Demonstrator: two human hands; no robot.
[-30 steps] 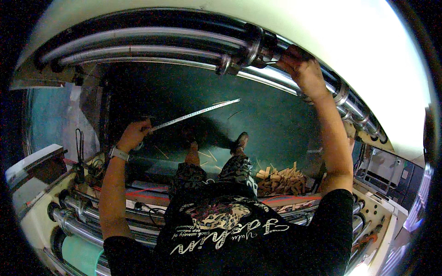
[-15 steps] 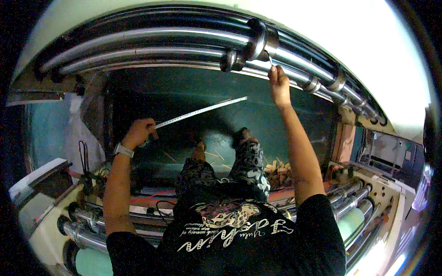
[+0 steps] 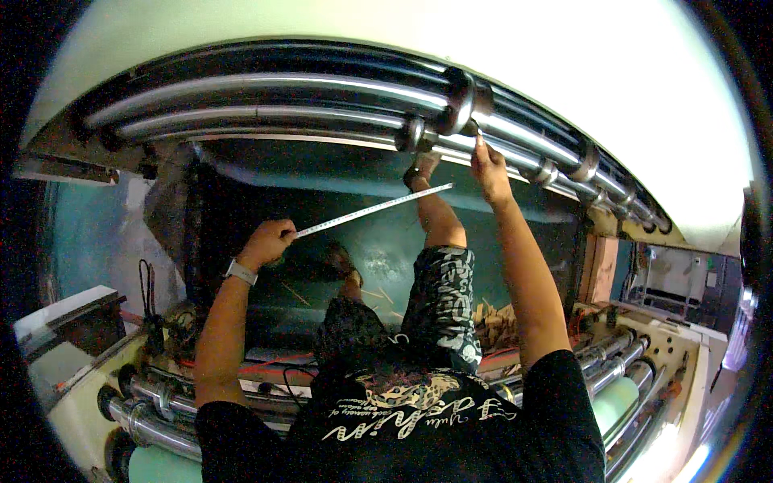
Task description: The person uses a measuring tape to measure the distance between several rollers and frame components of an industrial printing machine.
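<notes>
My left hand (image 3: pixel 268 244), with a watch on its wrist, pinches one end of a long pale ruler (image 3: pixel 366 213) with dark tick marks. The ruler slants up to the right, held in the air over the dark green floor; its free end lies left of my right hand. My right hand (image 3: pixel 491 175) is raised to the roller shafts, its fingers closed on a thin metal rod (image 3: pixel 477 127), mostly hidden and perhaps a hex key. The rod's tip meets the large round collar (image 3: pixel 461 101) on the upper shaft. A smaller collar (image 3: pixel 413 134) sits on the lower shaft, just left.
Long steel shafts (image 3: pixel 266 87) span the far side beneath a pale machine cover (image 3: pixel 338 20). Behind me are more rollers (image 3: pixel 161 425) and red cables (image 3: pixel 270 368). Wooden pieces (image 3: pixel 498 324) lie in a heap by my leg; thin strips (image 3: pixel 385 298) lie on the floor.
My right leg has stepped forward, its foot now near the shafts. My left hand and the ruler have shifted slightly right. My right hand stays at the large collar. The whole view has tilted a little.
</notes>
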